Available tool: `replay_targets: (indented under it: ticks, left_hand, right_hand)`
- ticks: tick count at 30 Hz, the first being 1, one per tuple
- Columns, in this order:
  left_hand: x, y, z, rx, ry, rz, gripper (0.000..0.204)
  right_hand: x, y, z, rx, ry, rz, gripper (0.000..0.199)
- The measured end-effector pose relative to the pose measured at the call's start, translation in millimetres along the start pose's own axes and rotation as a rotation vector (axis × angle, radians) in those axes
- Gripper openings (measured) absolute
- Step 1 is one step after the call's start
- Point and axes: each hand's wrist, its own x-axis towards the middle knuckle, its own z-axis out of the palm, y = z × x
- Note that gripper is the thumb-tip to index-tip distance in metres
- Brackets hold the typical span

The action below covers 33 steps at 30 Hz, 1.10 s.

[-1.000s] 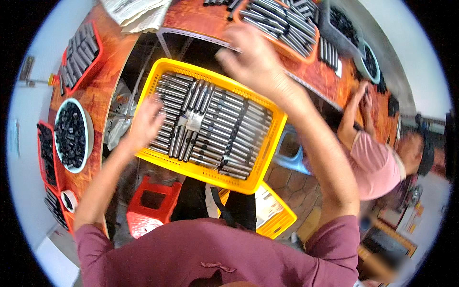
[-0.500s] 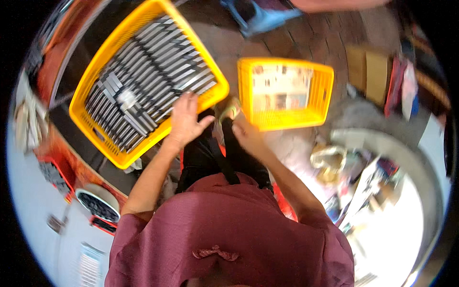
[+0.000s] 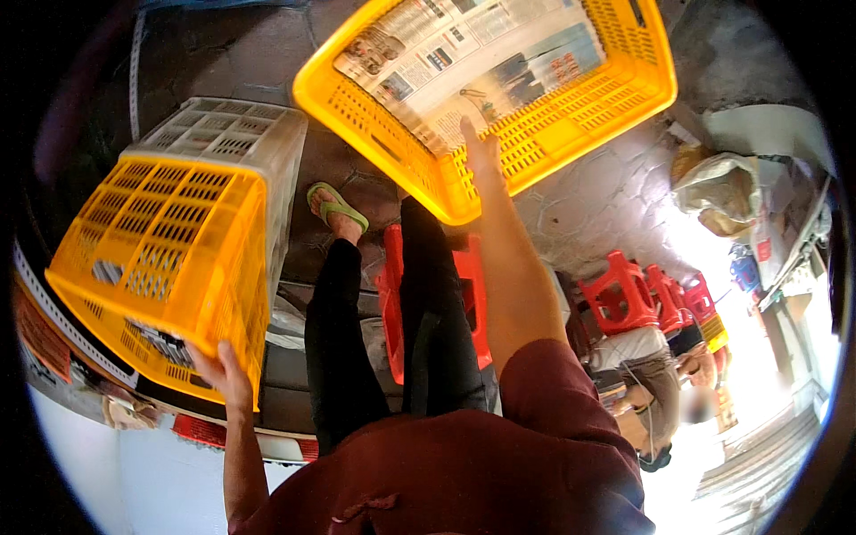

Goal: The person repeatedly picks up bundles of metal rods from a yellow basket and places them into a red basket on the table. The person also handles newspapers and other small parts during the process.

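My right hand [image 3: 483,159] grips the near wall of a yellow plastic crate [image 3: 557,134], its fingers reaching inside and the rest hidden behind the wall. Printed newspaper [image 3: 481,67] lines that crate, which tilts with its open top toward me. At the left, my left hand [image 3: 225,374] is closed on the near edge of a second yellow crate [image 3: 178,303], thumb raised. That crate shows its slotted side, and grey strips [image 3: 160,343] peek through an opening. A whitish slotted crate [image 3: 218,125] sits against its far side.
A red plastic stool [image 3: 392,303] stands by my legs. Further right are several red stools [image 3: 615,294] and another person [image 3: 655,410], bent low. A pale sack [image 3: 718,192] lies beyond. My foot in a green sandal [image 3: 337,212] rests on the stone-paved floor.
The view has turned. The newspaper-lined crate is now nearer, raised and tilted in my right hand. The strip-filled crate now shows its side, and my left hand has gone from its rim to its near edge.
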Motion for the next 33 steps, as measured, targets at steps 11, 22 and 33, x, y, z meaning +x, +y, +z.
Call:
replay_targets:
  ticks: [11, 22, 33]
  left_hand:
    - [-9, -9, -7, -0.085, 0.302, -0.047, 0.058]
    - [-1, -7, -8, -0.039, 0.29, -0.009, 0.063]
    - [0, -21, -22, 0.18, 0.235, 0.125, 0.057]
  right_hand:
    - [137, -15, 38, -0.125, 0.518, 0.186, 0.083]
    - [126, 16, 37, 0.096, 0.553, -0.077, 0.023]
    - [126, 35, 43, -0.219, 0.442, 0.063, 0.049]
